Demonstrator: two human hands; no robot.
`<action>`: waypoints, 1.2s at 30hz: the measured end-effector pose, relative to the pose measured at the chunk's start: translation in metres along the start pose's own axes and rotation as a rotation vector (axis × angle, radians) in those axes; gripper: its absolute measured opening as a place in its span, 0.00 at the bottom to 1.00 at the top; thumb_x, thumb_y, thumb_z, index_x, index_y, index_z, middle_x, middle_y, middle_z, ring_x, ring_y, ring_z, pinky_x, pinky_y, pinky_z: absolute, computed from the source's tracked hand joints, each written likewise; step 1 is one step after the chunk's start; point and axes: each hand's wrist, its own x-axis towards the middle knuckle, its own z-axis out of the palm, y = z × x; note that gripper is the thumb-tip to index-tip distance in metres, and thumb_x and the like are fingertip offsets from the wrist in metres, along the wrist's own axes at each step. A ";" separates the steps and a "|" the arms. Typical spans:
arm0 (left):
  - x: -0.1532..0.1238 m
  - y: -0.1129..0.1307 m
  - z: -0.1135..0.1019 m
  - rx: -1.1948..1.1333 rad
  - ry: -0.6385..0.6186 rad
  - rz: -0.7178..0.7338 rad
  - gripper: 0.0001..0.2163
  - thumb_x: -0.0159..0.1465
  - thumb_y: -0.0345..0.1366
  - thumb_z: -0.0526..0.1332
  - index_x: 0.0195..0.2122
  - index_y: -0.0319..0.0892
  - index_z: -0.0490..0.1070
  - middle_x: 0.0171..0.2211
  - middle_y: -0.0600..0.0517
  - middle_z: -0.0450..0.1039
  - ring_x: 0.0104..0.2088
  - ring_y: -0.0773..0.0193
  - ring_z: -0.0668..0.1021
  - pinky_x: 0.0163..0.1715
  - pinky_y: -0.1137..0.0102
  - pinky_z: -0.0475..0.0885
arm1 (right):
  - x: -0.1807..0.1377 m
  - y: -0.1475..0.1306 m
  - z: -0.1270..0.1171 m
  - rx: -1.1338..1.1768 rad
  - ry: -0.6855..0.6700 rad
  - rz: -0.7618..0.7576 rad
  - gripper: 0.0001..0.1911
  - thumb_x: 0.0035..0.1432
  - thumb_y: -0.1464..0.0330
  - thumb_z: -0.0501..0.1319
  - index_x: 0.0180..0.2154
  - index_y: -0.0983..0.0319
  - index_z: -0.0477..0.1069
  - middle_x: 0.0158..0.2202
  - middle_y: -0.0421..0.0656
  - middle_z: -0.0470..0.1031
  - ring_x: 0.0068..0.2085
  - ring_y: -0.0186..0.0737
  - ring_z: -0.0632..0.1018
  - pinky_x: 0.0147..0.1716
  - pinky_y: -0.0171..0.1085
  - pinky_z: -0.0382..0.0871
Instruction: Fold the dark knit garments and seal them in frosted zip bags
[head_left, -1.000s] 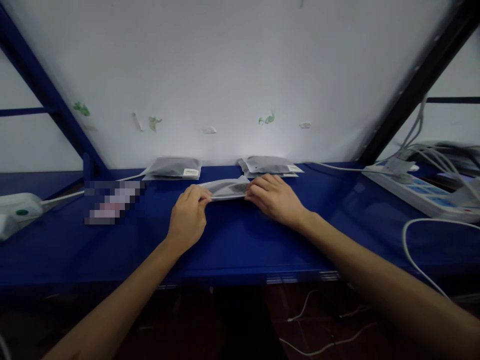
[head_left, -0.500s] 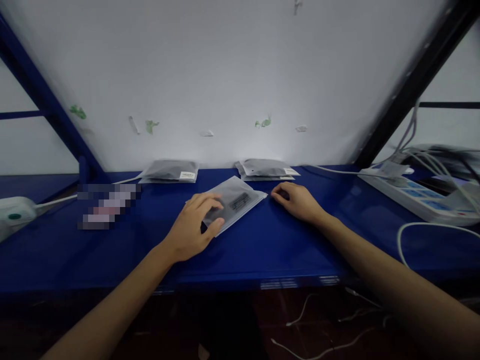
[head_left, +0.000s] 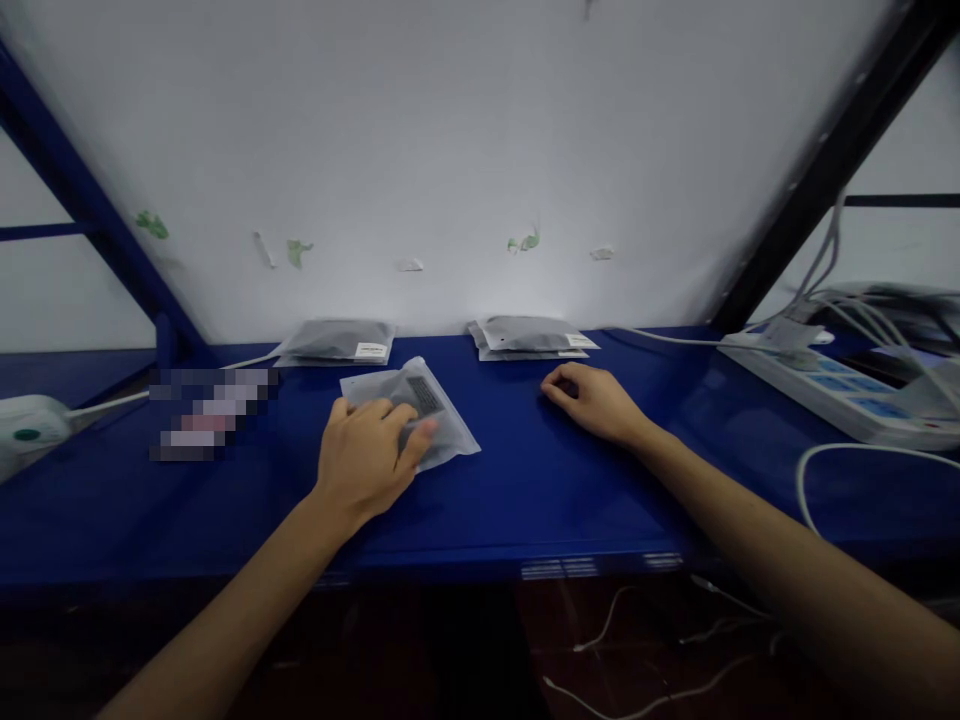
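Observation:
A frosted plastic pouch with a dark label lies on the blue bench, turned at an angle. My left hand grips its near left part, thumb at its side and fingers on top. My right hand rests on the bench to the right, fingers loosely curled, with nothing in it and apart from the pouch. Two stacks of similar pouches sit against the white back wall: one at the left, one at the right.
A white power strip with plugged cables sits at the right, and a white cable loops off the bench edge. A white device lies at the far left beside a blurred patch. Blue and black frame posts rise at both sides.
One second ago both hands held the pouch in front of the stacks. The right hand let go and came to rest on the bench; the left hand moved the pouch left and turned it.

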 end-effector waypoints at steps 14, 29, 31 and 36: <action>0.006 -0.009 0.025 -0.089 -0.254 -0.053 0.30 0.69 0.56 0.48 0.67 0.45 0.59 0.69 0.42 0.54 0.69 0.40 0.54 0.64 0.40 0.51 | 0.001 0.000 0.001 -0.011 -0.006 -0.022 0.08 0.60 0.67 0.57 0.33 0.60 0.75 0.35 0.44 0.79 0.34 0.40 0.77 0.38 0.40 0.70; 0.031 -0.069 0.012 0.140 -0.090 -0.279 0.17 0.66 0.47 0.54 0.45 0.43 0.76 0.47 0.37 0.77 0.49 0.40 0.75 0.46 0.49 0.70 | 0.002 0.002 0.002 -0.010 0.005 -0.031 0.10 0.60 0.65 0.56 0.33 0.60 0.75 0.35 0.45 0.78 0.34 0.40 0.77 0.37 0.40 0.69; 0.034 -0.090 0.011 0.135 -0.197 -0.363 0.18 0.62 0.50 0.58 0.42 0.43 0.77 0.45 0.37 0.78 0.48 0.37 0.76 0.45 0.49 0.69 | 0.002 0.002 0.002 -0.014 0.005 -0.034 0.11 0.60 0.65 0.56 0.32 0.60 0.76 0.35 0.45 0.78 0.34 0.40 0.76 0.36 0.41 0.69; 0.044 -0.108 0.001 -0.049 -0.251 -0.441 0.11 0.58 0.48 0.64 0.33 0.46 0.77 0.34 0.47 0.80 0.39 0.46 0.79 0.38 0.61 0.70 | 0.002 0.001 0.001 -0.006 -0.010 -0.049 0.10 0.60 0.65 0.56 0.32 0.60 0.76 0.35 0.45 0.77 0.35 0.40 0.76 0.38 0.41 0.70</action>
